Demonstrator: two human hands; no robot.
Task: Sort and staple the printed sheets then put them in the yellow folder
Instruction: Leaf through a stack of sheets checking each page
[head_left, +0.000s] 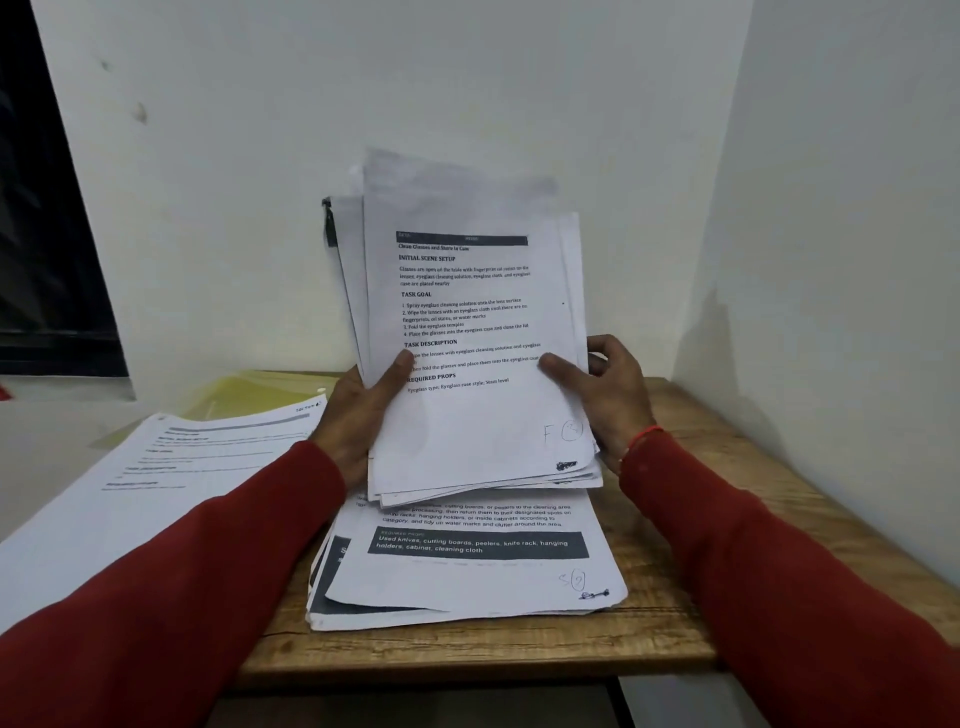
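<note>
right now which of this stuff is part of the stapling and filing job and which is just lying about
Part of the job:
- held sheets, in left hand and right hand
- stack on table
- sheets at left
- yellow folder

Just there:
- wooden table
- white wall

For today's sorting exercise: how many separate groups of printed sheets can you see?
3: a bundle held upright in both hands, a pile lying on the wooden table beneath it, and sheets at left. Others may be hidden.

White black-printed sheets (478, 364), yellow folder (260, 392), red sleeves (156, 597), brown wood-grain table (675, 597).
</note>
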